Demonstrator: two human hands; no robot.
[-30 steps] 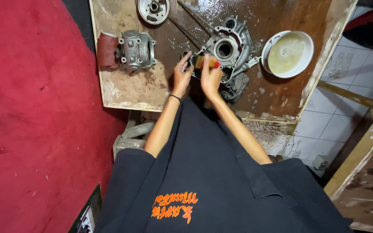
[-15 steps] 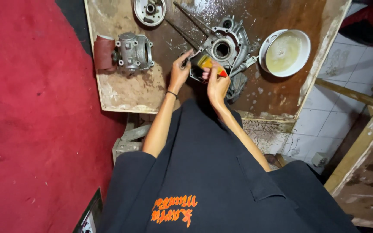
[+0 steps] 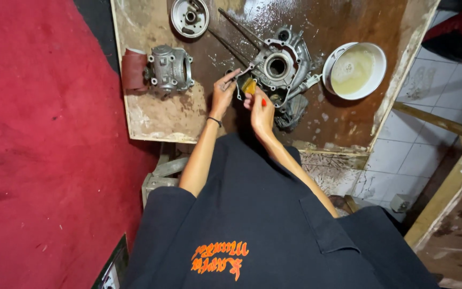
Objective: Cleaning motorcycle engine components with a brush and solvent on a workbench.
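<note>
Far to my left a red carpet (image 3: pixel 38 150) covers the floor, right up to the edge of the stained wooden board (image 3: pixel 156 120) I'm working on. On the board's left part lies a roll of reddish-brown sandpaper (image 3: pixel 133 69), touching a grey metal cylinder block (image 3: pixel 170 68), and above that, near the top edge, sits a round metal cover (image 3: pixel 189 16). Next comes my left hand (image 3: pixel 223 95), a dark band round its wrist, its fingers bent and closed on a small dark metal part (image 3: pixel 240 81) at the near-left corner of the engine crankcase (image 3: pixel 282 63). Just beside it, almost touching, is my right hand (image 3: pixel 262 111), fingers pinched narrow around a small yellow-orange piece (image 3: pixel 249 86) that presses against that same dark part; something red shows by my thumb, too small to tell what it is. The crankcase lies flat in the wet, dark middle of the board, its round bore facing up, two long thin rods (image 3: pixel 236 37) slanting away from it toward the upper left, and a grey rag (image 3: pixel 291 113) bunched at its near side. To the right, apart from the crankcase, stands a white bowl (image 3: pixel 379 67) of cloudy yellowish liquid, and beyond the board's edge run white floor tiles (image 3: pixel 402 155) and wooden beams (image 3: pixel 450 187).
</note>
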